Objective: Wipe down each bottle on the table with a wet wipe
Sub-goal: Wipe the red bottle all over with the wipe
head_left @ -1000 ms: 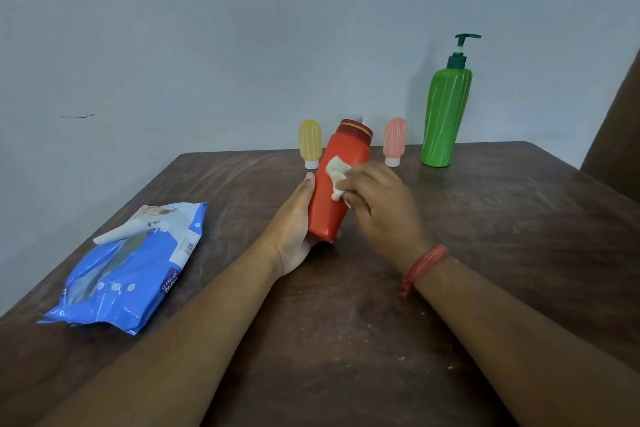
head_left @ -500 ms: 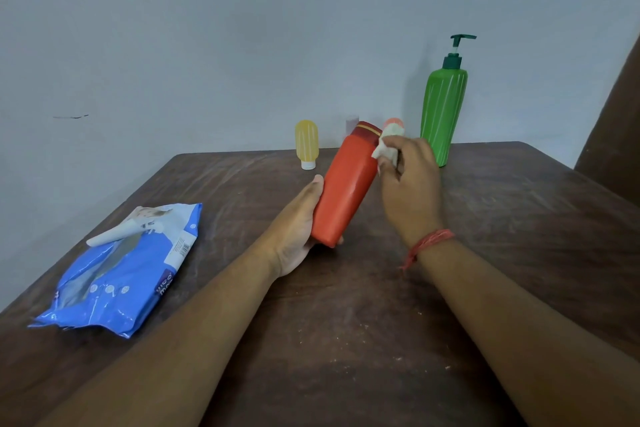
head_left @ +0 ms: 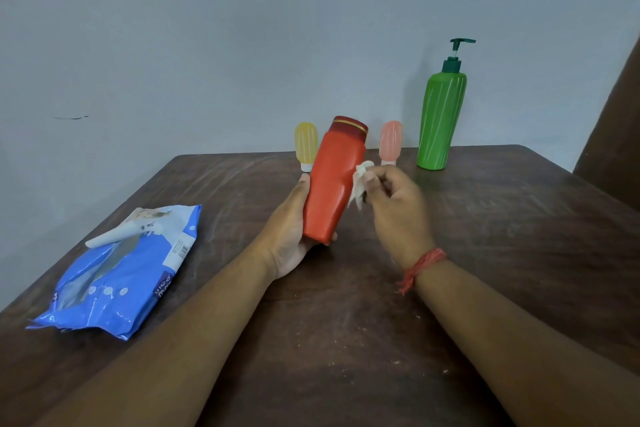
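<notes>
A: Red plastic is what I've got: the red bottle [head_left: 330, 184] sits in my left hand [head_left: 289, 236], lifted off the bench [head_left: 485, 253] and leaning a little to the right, cap end away from me.

B: How are you holding it?

A: From the head camera, my left palm cups its lower half and base, thumb up along its left side. My other left fingers are behind the bottle, so I can't see them beyond one tip peeking out at the base.

B: And the right hand?

A: My right hand [head_left: 394, 208] has its fingers [head_left: 372, 180] curled and pinching a white wipe [head_left: 360, 184], bunched up and pressed against the bottle's right edge around mid-height. There's a red thread [head_left: 420, 267] round that wrist.

B: What about the other bottles?

A: Three stand upright at the far edge by the wall. The yellow bottle [head_left: 306, 146] is just left of the red one's cap, standing on its white cap. The pink bottle [head_left: 390, 140] is just right of it, its bottom partly hidden behind my fingers. The green pump bottle [head_left: 440, 114] is farther right, well apart from my hands.

B: Anything else on the bench?

A: A blue wipes pack [head_left: 117, 270] lies flat on the left, its flap peeled up.
</notes>
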Tool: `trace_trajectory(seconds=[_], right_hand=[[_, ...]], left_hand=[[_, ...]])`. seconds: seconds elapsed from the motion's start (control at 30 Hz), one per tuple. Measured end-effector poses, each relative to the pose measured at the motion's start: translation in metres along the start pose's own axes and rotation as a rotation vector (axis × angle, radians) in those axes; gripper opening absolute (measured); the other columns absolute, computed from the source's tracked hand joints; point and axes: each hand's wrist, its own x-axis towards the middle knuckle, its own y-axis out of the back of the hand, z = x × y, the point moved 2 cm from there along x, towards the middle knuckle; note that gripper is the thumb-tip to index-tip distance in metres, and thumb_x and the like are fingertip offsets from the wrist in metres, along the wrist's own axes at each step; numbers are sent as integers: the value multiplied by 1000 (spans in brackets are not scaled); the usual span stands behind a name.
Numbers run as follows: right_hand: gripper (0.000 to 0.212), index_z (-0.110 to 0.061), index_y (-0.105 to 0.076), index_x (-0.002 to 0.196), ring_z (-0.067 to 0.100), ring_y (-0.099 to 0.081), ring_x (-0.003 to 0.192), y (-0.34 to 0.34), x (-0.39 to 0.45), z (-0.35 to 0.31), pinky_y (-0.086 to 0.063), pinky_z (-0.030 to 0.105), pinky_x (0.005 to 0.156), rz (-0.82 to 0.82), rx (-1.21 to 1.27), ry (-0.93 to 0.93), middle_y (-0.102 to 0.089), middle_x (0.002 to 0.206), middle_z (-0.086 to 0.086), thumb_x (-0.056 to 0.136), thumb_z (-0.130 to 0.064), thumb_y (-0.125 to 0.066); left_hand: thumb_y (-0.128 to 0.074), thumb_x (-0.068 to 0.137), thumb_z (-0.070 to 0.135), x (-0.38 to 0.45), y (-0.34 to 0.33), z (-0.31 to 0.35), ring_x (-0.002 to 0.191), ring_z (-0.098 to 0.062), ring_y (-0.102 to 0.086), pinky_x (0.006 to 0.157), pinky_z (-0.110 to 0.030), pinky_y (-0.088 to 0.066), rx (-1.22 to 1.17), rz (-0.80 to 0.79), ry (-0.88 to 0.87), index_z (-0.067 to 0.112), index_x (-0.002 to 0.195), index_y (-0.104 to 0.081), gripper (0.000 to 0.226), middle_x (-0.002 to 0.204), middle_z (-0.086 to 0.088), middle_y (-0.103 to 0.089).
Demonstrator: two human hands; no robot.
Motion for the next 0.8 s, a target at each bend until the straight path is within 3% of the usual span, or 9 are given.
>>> trace_trajectory(seconds=[0.17, 0.3, 0.37, 0.47, 0.53, 0.7, 0.8], right_hand=[[15, -32, -63, 81, 8, -68, 93, 12, 18, -2, -59, 40, 86, 195, 87, -22, -71, 97, -7, 91, -24, -71], [22, -34, -59, 81, 13, -67, 88, 4, 5, 1, -59, 34, 79, 89, 14, 58, -67, 90, -6, 88, -19, -73], [27, -36, -57, 91, 10, -67, 88, -1, 0, -2, -57, 27, 77, 30, 26, 86, -67, 91, -8, 89, -14, -73], [29, -34, -58, 107, 4, -65, 93, 2, 8, -6, -56, 22, 81, 87, 20, 60, -66, 97, -12, 91, -13, -70], [23, -30, -63, 107, 3, -64, 98, 7, 14, -8, -56, 23, 86, 132, 1, 66, -66, 104, -13, 92, -14, -69], [14, -15, -73, 99, 5, -63, 102, -1, -5, -8, -52, 20, 89, -8, -212, 365, -65, 107, -6, 88, -6, -71], [16, -13, -75, 102, 14, -62, 106, -7, -5, -7, -50, 28, 94, -66, -346, 510, -67, 108, -1, 88, -6, -70]], left_hand=[[-34, 103, 59, -3, -7, -2, 82, -20, -66, 69, -36, -57, 95, -58, 29, 30, 126, -55, 42, 107, -9, -67], [-35, 104, 57, -3, -4, 0, 75, -20, -67, 63, -35, -56, 20, -13, 31, 24, 127, -56, 45, 101, -8, -69], [-36, 104, 57, -2, -2, 1, 71, -20, -67, 59, -34, -54, -19, 13, 32, 22, 132, -55, 49, 99, -8, -69], [-34, 103, 58, -3, -3, 0, 68, -21, -67, 60, -34, -53, 16, -11, 38, 22, 129, -56, 49, 99, -9, -69], [-33, 104, 58, -4, -5, -1, 70, -22, -68, 63, -35, -54, 65, -40, 35, 24, 127, -56, 47, 101, -10, -69], [-34, 105, 56, -1, -1, 0, 65, -20, -65, 59, -34, -50, 1, 10, 25, 20, 127, -59, 49, 91, -7, -70], [-34, 105, 56, 0, -1, 0, 65, -20, -64, 58, -34, -49, -15, 22, 29, 18, 129, -59, 52, 89, -6, -71]])
